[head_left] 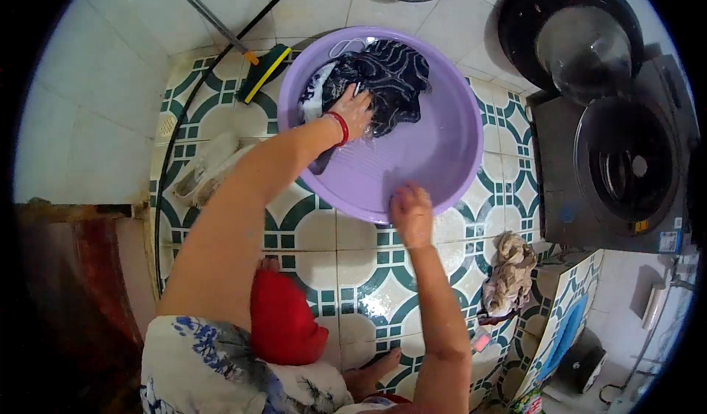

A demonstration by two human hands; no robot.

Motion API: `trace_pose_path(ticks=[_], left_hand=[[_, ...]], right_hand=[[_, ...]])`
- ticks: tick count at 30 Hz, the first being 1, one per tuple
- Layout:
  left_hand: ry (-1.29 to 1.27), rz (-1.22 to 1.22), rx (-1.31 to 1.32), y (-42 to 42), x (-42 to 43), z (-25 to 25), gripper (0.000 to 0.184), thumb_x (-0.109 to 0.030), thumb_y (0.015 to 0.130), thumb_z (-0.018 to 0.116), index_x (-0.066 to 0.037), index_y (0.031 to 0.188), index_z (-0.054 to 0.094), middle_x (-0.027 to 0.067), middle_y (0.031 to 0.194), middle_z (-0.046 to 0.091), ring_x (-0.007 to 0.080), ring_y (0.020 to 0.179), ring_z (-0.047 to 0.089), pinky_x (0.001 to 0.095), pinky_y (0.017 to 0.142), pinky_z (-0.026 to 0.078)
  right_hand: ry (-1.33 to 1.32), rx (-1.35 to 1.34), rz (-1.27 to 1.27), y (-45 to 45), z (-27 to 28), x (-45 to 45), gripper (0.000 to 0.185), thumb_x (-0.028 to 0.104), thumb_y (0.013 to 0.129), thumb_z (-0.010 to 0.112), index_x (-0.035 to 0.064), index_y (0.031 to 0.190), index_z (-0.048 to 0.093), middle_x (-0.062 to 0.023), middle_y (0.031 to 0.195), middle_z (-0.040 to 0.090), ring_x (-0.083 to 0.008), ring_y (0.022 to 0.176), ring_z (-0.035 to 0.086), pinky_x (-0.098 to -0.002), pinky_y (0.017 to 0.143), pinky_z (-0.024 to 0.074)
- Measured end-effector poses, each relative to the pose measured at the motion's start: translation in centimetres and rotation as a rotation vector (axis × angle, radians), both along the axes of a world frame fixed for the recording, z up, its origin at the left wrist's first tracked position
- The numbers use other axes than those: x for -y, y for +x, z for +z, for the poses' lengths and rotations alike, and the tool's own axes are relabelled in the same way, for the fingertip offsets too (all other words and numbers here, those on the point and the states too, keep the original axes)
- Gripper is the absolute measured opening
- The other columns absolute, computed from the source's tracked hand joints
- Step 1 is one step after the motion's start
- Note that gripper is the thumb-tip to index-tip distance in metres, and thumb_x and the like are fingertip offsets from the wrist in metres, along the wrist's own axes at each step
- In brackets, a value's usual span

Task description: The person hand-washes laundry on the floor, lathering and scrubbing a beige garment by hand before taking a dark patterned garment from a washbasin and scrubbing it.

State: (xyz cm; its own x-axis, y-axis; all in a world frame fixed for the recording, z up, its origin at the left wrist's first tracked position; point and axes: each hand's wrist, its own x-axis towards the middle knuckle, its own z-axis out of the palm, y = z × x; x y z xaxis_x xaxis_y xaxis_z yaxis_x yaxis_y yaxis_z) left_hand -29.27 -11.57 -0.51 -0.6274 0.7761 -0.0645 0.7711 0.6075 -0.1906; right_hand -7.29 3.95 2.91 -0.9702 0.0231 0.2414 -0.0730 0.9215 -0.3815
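Dark wavy-lined cloth (398, 83), seemingly wet, inside the purple basin (445, 138).

Beyond left fingers (361, 103), to left, squeegee (265, 72) with yellow edge is seen set on patterned tile floor (313, 230); black hose (273, 4) is strung past it. Farther ahead of same fingers, metal hose (416, 0) is looped against tiled wall (317, 16). Well right of right fingers (405, 193), grey washing machine (557, 164) is pictured, black basin (515, 35) placed beyond it. Right of right fingers and nearer viewer, crumpled beige cloth (512, 270) is heaped near small pink item (481, 339), not clearly identified.
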Motion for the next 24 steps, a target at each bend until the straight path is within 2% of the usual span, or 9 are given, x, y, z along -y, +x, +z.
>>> trace_pose_path(ticks=[4,6,9,12,13,16,20,22,24], left_hand=[[-0.192,0.161,0.292,-2.1,-3.4,-1.3,0.032,-0.027,0.085,0.042,-0.016,0.108,0.061,0.0143,0.121,0.051,0.0280,0.120,0.040,0.0552,0.102,0.012],[-0.064,0.157,0.282,-1.9,-4.8,-0.8,0.031,-0.023,0.083,0.044,-0.013,0.107,0.062,0.0113,0.108,0.061,0.0231,0.107,0.054,0.0592,0.094,0.024],[0.406,0.172,0.204,1.6,-8.9,0.2,0.019,-0.016,0.076,0.049,-0.007,0.083,0.064,0.0132,0.076,0.065,0.0290,0.072,0.065,0.0451,0.077,0.043],[0.732,0.076,0.584,6.5,-11.3,6.2,0.020,-0.017,0.076,0.049,-0.005,0.082,0.063,0.0185,0.074,0.062,0.0345,0.071,0.062,0.0441,0.064,0.048],[0.786,0.025,0.614,8.3,-12.2,7.5,0.019,-0.018,0.077,0.050,-0.005,0.083,0.063,0.0193,0.073,0.062,0.0348,0.070,0.062,0.0443,0.064,0.047],[0.993,-0.313,0.687,11.7,-11.1,10.5,0.021,-0.024,0.079,0.053,-0.005,0.087,0.060,0.0183,0.069,0.060,0.0354,0.066,0.060,0.0468,0.062,0.045],[1.055,-0.465,0.630,9.4,-7.6,9.5,0.031,-0.031,0.076,0.058,-0.007,0.096,0.059,0.0129,0.083,0.061,0.0276,0.086,0.058,0.0458,0.079,0.037],[0.798,-0.376,0.500,6.4,-5.2,7.4,0.036,-0.030,0.074,0.059,-0.009,0.103,0.057,0.0141,0.105,0.056,0.0261,0.108,0.048,0.0497,0.089,0.030],[0.524,-0.256,0.046,3.5,-2.9,2.9,0.038,-0.027,0.074,0.057,-0.010,0.108,0.055,0.0165,0.120,0.046,0.0321,0.119,0.036,0.0566,0.093,0.025]], right_hand=[[-0.002,0.124,-0.144,-1.9,-0.6,3.2,0.021,0.019,0.078,0.052,0.0067,0.094,0.059,-0.0155,0.103,0.056,-0.0343,0.092,0.056,-0.0422,0.080,0.0451],[-0.067,0.384,-0.229,-2.5,1.1,3.5,0.023,0.024,0.082,0.047,0.0075,0.094,0.057,-0.0154,0.103,0.057,-0.0336,0.090,0.057,-0.0427,0.076,0.0470],[-0.005,0.459,-0.314,-2.9,1.0,3.6,0.025,0.028,0.082,0.048,0.0077,0.094,0.057,-0.0165,0.105,0.057,-0.0333,0.088,0.059,-0.0422,0.073,0.0483],[-0.052,0.468,-0.455,-3.2,1.5,3.7,0.034,0.029,0.083,0.052,0.0064,0.107,0.053,-0.0181,0.106,0.058,-0.0356,0.091,0.058,-0.0410,0.077,0.0466],[-0.111,0.345,-0.253,-2.5,-1.4,1.1,0.037,0.029,0.082,0.055,0.0058,0.111,0.052,-0.0166,0.104,0.060,-0.0328,0.091,0.059,-0.0387,0.080,0.0455],[-0.722,0.238,-0.447,-4.0,-4.9,-2.6,0.042,0.034,0.077,0.063,0.0062,0.107,0.054,-0.0067,0.101,0.058,-0.0181,0.102,0.051,-0.0355,0.090,0.0379],[-1.254,0.099,-0.664,-5.2,-0.7,-4.4,0.025,0.023,0.081,0.057,0.0037,0.096,0.054,-0.0062,0.085,0.057,-0.0169,0.081,0.055,-0.0337,0.071,0.0449],[-1.614,-0.015,-0.802,-5.6,0.8,-5.7,0.014,0.015,0.083,0.054,0.0021,0.089,0.053,-0.0059,0.074,0.056,-0.0162,0.068,0.057,-0.0325,0.059,0.0496],[-1.369,0.089,-0.804,-6.1,1.8,-8.2,0.022,0.014,0.079,0.057,0.0006,0.096,0.054,-0.0089,0.087,0.057,-0.0191,0.079,0.057,-0.0327,0.066,0.0491]])
